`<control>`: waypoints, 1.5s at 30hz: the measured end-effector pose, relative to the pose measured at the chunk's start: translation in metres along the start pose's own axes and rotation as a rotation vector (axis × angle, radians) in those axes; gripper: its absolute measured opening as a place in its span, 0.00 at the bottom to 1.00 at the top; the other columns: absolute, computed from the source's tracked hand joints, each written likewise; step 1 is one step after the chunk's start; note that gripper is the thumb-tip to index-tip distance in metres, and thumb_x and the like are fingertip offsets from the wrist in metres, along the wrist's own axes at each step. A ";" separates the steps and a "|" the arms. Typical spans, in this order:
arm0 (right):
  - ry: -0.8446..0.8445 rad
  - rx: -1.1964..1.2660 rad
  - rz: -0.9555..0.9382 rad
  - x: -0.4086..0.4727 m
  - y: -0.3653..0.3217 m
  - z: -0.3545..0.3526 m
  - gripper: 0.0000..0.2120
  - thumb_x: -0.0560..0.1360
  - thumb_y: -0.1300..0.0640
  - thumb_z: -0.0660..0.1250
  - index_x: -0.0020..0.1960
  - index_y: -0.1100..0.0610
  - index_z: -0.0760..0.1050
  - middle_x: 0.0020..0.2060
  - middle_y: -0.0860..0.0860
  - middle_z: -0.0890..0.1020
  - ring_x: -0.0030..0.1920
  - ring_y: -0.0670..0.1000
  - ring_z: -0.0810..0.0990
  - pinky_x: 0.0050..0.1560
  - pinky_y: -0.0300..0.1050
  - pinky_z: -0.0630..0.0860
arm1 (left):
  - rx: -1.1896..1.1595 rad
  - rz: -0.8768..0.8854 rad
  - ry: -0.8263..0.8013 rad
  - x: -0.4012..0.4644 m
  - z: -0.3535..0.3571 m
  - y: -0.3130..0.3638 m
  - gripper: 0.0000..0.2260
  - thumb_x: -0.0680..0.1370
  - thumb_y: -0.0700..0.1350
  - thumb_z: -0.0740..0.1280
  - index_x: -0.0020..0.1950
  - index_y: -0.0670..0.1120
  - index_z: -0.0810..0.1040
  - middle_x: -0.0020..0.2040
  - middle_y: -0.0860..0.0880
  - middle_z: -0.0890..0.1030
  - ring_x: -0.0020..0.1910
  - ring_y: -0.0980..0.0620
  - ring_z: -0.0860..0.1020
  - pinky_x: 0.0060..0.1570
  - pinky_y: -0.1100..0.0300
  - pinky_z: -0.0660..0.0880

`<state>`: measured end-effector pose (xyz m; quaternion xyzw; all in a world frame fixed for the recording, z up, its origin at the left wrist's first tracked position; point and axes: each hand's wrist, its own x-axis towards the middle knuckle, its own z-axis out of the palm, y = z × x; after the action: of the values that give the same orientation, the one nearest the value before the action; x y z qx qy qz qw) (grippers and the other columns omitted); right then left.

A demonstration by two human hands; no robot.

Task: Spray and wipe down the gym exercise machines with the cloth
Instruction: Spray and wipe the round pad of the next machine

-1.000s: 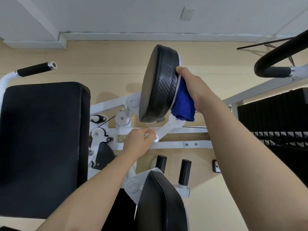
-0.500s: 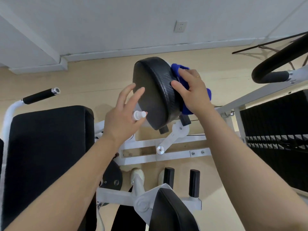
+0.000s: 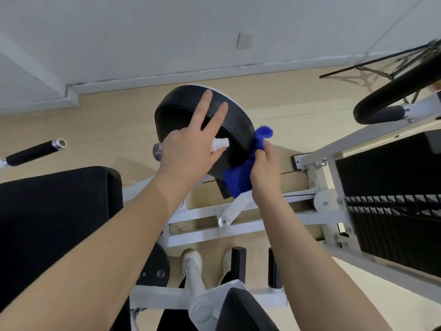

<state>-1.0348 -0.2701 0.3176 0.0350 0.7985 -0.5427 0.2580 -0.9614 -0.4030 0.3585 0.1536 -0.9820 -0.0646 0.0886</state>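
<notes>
Both hands flank the round pad (image 3: 233,130), right hand (image 3: 265,170) gripping cloth (image 3: 238,180).

Single head-worn wide-angle view, looking steeply down and forward, close over both forearms and the round black pad (image 3: 181,111); white machine frame (image 3: 198,232) below, wall (image 3: 167,32) at top.

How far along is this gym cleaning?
Midway on one part, by the look of it. The right hand grips the blue cloth against the rim of the round black padded disc. The left hand steadies that pad with straight fingers while holding the small white spray bottle. The large black seat pad looks untouched; whether it's clean, I can't tell.
</notes>
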 end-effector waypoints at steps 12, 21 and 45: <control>0.143 0.034 0.146 0.004 0.023 0.018 0.06 0.78 0.58 0.52 0.49 0.55 0.68 0.39 0.50 0.75 0.41 0.53 0.74 0.42 0.49 0.70 | -0.130 -0.042 0.071 -0.004 0.012 0.007 0.34 0.67 0.42 0.76 0.69 0.46 0.64 0.72 0.40 0.67 0.22 0.47 0.67 0.27 0.62 0.59; 0.140 0.120 0.031 0.019 0.049 0.018 0.15 0.79 0.54 0.54 0.34 0.54 0.63 0.30 0.49 0.68 0.35 0.50 0.67 0.38 0.45 0.66 | -0.616 -0.622 0.163 -0.028 0.029 0.029 0.46 0.72 0.49 0.73 0.77 0.51 0.41 0.79 0.49 0.46 0.71 0.56 0.58 0.53 0.80 0.65; 0.023 0.466 0.380 0.012 0.086 0.022 0.08 0.78 0.49 0.59 0.50 0.53 0.70 0.41 0.48 0.77 0.40 0.47 0.76 0.39 0.42 0.72 | -0.775 -0.648 -0.150 -0.065 0.096 0.036 0.46 0.72 0.49 0.73 0.76 0.55 0.41 0.75 0.51 0.58 0.57 0.73 0.62 0.43 0.86 0.60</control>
<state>-1.0080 -0.2575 0.2327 0.2481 0.6344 -0.6530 0.3311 -0.9294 -0.3396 0.2606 0.4011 -0.7914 -0.4592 0.0439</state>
